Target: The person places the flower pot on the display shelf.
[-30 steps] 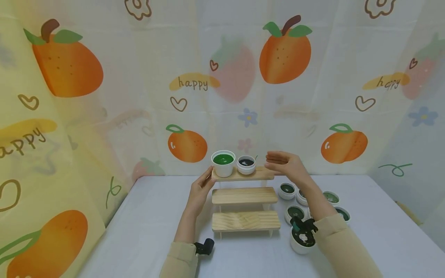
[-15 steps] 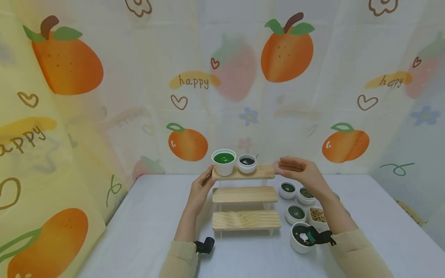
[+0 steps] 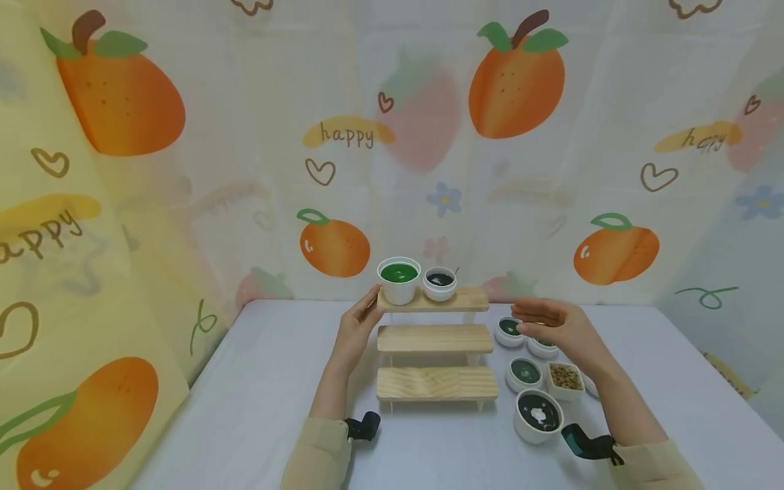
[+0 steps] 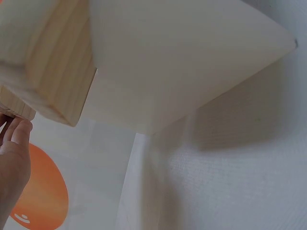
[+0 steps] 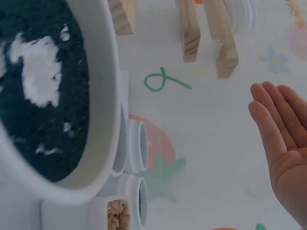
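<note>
A three-step wooden display stand (image 3: 435, 339) stands on the white table. On its top step are a large white pot (image 3: 400, 291) with a green surface and a smaller white jar (image 3: 439, 292) with dark contents. At the left end of the top step, my left hand (image 3: 355, 335) grips the board's edge; the left wrist view shows its fingers (image 4: 21, 132) at the wood. My right hand (image 3: 563, 322) hovers to the right of the stand, over the far white jars, holding nothing. Its fingers lie straight in the right wrist view.
To the stand's right sit several white jars, among them a green-topped jar (image 3: 525, 372), a square dish of tan pieces (image 3: 565, 379) and a large pot (image 3: 538, 416) with dark contents and a white patch. Behind hangs a fruit-printed cloth (image 3: 422, 224).
My right hand has moved right and down, away from the top step's right end. My left hand stays at the left end. The head view has shifted slightly.
</note>
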Demonstrator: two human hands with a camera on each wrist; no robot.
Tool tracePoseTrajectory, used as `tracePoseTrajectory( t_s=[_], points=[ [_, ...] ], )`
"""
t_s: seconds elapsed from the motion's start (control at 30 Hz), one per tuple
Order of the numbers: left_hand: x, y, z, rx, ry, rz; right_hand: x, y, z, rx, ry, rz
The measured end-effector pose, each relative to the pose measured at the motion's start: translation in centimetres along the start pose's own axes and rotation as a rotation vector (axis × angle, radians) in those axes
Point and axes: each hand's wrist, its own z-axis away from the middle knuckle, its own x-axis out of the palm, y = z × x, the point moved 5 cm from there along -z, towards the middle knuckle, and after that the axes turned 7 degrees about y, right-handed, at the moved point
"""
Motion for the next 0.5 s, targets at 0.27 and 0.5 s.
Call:
tracePoseTrajectory(
  t_s=[0.27, 0.5],
  points=[
    [0.0, 0.0, 0.0, -0.009, 0.003, -0.003, -0.5, 1.5, 1.6, 0.017, -0.012, -0.007],
    [0.0, -0.2, -0.1, -0.013, 0.001, -0.012, -0.7, 3.2, 2.9, 0.039, -0.040, -0.011]
  ],
)
